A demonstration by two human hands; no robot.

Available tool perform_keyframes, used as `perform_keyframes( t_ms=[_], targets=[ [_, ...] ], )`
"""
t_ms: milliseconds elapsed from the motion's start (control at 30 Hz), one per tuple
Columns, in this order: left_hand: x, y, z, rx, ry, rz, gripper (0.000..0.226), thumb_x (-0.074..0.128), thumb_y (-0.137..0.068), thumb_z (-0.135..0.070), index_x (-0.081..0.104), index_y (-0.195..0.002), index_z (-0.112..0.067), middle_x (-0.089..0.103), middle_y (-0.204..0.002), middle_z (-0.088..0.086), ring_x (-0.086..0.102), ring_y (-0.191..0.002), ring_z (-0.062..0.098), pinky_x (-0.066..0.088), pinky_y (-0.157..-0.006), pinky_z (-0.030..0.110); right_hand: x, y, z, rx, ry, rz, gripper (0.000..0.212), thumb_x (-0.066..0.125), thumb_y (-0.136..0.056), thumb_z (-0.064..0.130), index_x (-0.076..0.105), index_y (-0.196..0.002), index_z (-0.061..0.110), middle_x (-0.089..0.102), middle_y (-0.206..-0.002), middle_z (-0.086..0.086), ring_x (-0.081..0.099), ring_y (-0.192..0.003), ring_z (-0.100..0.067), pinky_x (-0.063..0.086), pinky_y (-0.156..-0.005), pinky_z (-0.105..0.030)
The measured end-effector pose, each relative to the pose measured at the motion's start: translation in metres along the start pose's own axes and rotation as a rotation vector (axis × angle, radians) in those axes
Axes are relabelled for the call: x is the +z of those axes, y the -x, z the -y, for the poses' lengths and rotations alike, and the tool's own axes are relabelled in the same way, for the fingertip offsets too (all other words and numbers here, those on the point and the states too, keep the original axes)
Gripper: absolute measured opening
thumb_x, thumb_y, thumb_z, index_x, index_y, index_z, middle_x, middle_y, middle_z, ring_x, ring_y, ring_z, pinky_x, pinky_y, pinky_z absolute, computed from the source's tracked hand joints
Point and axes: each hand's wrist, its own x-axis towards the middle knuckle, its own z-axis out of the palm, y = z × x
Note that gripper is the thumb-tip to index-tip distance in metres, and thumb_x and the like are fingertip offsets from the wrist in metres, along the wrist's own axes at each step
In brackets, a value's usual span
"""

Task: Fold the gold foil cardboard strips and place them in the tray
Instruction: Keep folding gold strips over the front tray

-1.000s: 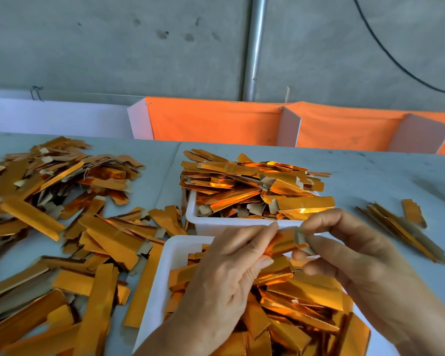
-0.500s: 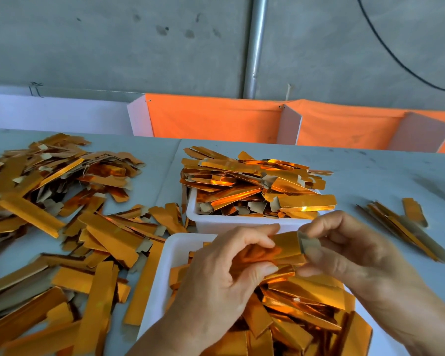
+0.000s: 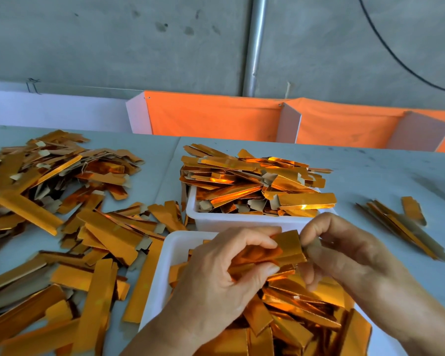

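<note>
As hands pinch strip, over tray

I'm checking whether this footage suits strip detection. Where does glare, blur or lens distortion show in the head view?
Head view: bright glare spots sit on the foil strips in the far tray and in the near tray; the left hand and right hand, both pinching one strip, look slightly soft; the pipe leans, showing wide-angle distortion; lighting is even, with soft shadows.

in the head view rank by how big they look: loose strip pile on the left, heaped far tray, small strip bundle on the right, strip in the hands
1. loose strip pile
2. far tray
3. small strip bundle
4. held strip, partly hidden by the hands, so its spot is unsure
</note>
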Motion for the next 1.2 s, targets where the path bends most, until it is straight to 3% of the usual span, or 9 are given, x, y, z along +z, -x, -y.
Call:
perform_keyframes(
  t_ms=[67,200,333,433,533,667,800,1000,1200],
  targets=[
    [0.0,0.001,0.001,0.01,-0.038,0.006,0.026,0.06,-0.083,-0.041,0.058,-0.108,-0.035,0.058,-0.122,-0.025,0.054,-0.115,-0.001,0.046,-0.089,0.013,0.002,-0.001,-0.002,0.025,-0.05,-0.019,0.029,0.078,-0.071,0.042,0.063,-0.082,0.02,0.059,-0.061,-0.008,0.056,-0.054,-0.02,0.049,-0.055,-0.023],
    [0.002,0.0,0.001,0.077,-0.163,-0.012,0.023,0.057,-0.085,-0.04,0.058,-0.107,-0.033,0.059,-0.122,-0.023,0.054,-0.116,0.002,0.05,-0.092,0.026,0.005,-0.005,-0.009,0.07,-0.056,-0.105,0.013,0.067,-0.069,0.01,0.061,-0.076,0.02,0.049,-0.054,-0.005,0.045,-0.045,-0.017,0.043,-0.046,-0.022],
    [0.005,0.0,-0.001,0.132,-0.276,-0.028,0.023,0.054,-0.086,-0.04,0.058,-0.106,-0.032,0.059,-0.118,-0.02,0.051,-0.113,-0.003,0.048,-0.093,0.023,0.007,-0.005,-0.011,0.121,-0.114,-0.134,0.016,0.069,-0.067,0.007,0.063,-0.076,0.019,0.047,-0.052,-0.008,0.043,-0.043,-0.017,0.039,-0.044,-0.019],
    [0.006,0.0,-0.003,0.137,-0.324,-0.008,0.027,0.053,-0.084,-0.047,0.051,-0.109,-0.037,0.048,-0.124,-0.022,0.047,-0.112,-0.006,0.044,-0.094,0.017,0.005,-0.003,-0.01,0.132,-0.237,-0.066,0.018,0.076,-0.07,0.014,0.065,-0.084,0.015,0.053,-0.059,-0.012,0.049,-0.049,-0.021,0.044,-0.047,-0.023],
    [0.006,0.0,-0.003,0.123,-0.285,-0.026,0.026,0.055,-0.084,-0.045,0.052,-0.107,-0.036,0.052,-0.122,-0.021,0.052,-0.11,-0.002,0.048,-0.09,0.021,0.002,-0.001,-0.01,0.134,-0.318,0.012,0.033,0.075,-0.067,0.031,0.066,-0.092,0.012,0.057,-0.067,-0.015,0.057,-0.057,-0.026,0.05,-0.052,-0.029],
    [0.005,0.002,-0.002,0.061,-0.166,-0.033,0.027,0.057,-0.082,-0.046,0.054,-0.108,-0.037,0.06,-0.114,-0.021,0.058,-0.107,0.002,0.05,-0.087,0.022,-0.002,0.0,-0.009,0.148,-0.473,0.061,0.032,0.068,-0.07,0.023,0.067,-0.097,0.006,0.058,-0.071,-0.021,0.061,-0.062,-0.029,0.054,-0.054,-0.033],
    [0.004,0.002,0.0,0.011,-0.118,0.002,0.032,0.057,-0.08,-0.051,0.053,-0.109,-0.038,0.062,-0.114,-0.022,0.059,-0.107,0.003,0.052,-0.086,0.022,-0.002,0.003,-0.008,0.167,-0.532,0.087,0.047,0.089,-0.059,0.025,0.068,-0.097,0.007,0.057,-0.069,-0.017,0.06,-0.059,-0.023,0.053,-0.052,-0.028],
    [0.004,0.002,-0.001,0.02,-0.175,0.025,0.032,0.054,-0.081,-0.053,0.052,-0.11,-0.039,0.056,-0.12,-0.025,0.056,-0.111,0.002,0.049,-0.09,0.021,0.006,0.001,-0.008,0.142,-0.336,-0.02,0.047,0.091,-0.053,0.039,0.063,-0.081,0.013,0.055,-0.063,-0.011,0.053,-0.052,-0.02,0.049,-0.051,-0.027],
    [0.002,0.003,-0.001,-0.004,-0.154,0.03,0.036,0.061,-0.082,-0.045,0.051,-0.117,-0.042,0.055,-0.115,-0.025,0.053,-0.114,0.005,0.046,-0.091,0.02,0.005,0.0,-0.007,0.183,-0.457,0.007,0.046,0.092,-0.053,0.024,0.066,-0.088,0.011,0.053,-0.062,-0.013,0.052,-0.049,-0.021,0.049,-0.047,-0.026]
  ],
)
